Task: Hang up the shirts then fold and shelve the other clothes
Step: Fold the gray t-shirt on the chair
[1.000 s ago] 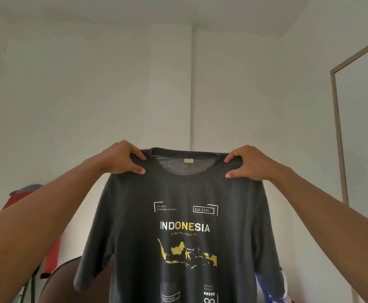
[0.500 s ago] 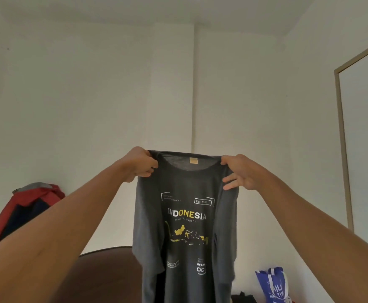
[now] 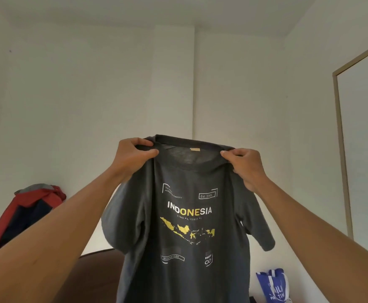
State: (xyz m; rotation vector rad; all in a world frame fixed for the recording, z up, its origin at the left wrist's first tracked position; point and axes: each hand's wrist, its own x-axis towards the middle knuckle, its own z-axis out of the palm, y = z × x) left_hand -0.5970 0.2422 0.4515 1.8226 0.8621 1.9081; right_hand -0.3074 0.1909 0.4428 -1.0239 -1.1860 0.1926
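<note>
Held aloft before the wall corner (image 3: 193, 84): dark grey T-shirt (image 3: 185, 237), print side toward the camera, likely so as to fall straight and be checked before hanging. Pinched at both shoulders beside the collar (image 3: 200, 142), left hand (image 3: 132, 159) just left of the corner, right hand (image 3: 247, 169) right of it, fingers (image 3: 230, 153) curled tight on cloth. Thin, limp knit; sleeves (image 3: 121, 228) drooping; white-and-yellow INDONESIA map print; small tan neck label (image 3: 195, 149).

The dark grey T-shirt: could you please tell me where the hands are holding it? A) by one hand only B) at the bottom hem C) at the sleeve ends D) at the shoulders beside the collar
D: the left hand and the right hand each pinch the dark grey T-shirt at a shoulder, one on each side.
</note>
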